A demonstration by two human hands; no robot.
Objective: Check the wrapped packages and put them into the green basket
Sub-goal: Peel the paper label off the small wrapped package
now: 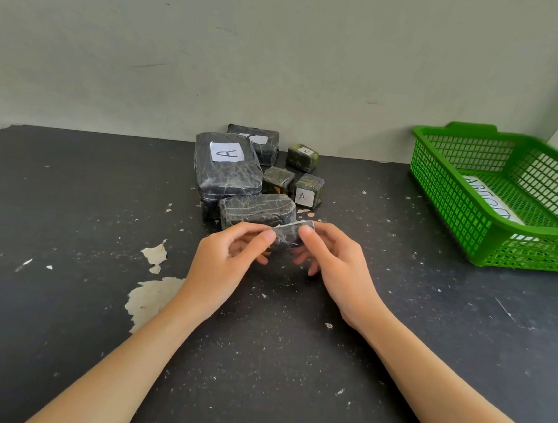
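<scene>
A small dark wrapped package point(288, 235) is held between both hands just above the table. My left hand point(227, 264) pinches its left end and my right hand point(328, 264) pinches its right end. Behind it lies a cluster of wrapped packages: a large one with a white "A" label point(225, 167), a long one point(257, 210) right behind the held package, another flat one point(255, 141) at the back, and three small cubes point(302, 158) point(277, 180) point(309, 190). The green basket point(444, 194) stands at the right, holding only a white paper label point(492, 201).
The black table point(80, 225) has chipped paint patches point(151, 296) near my left forearm. A pale wall point(218, 50) rises directly behind the packages and the basket.
</scene>
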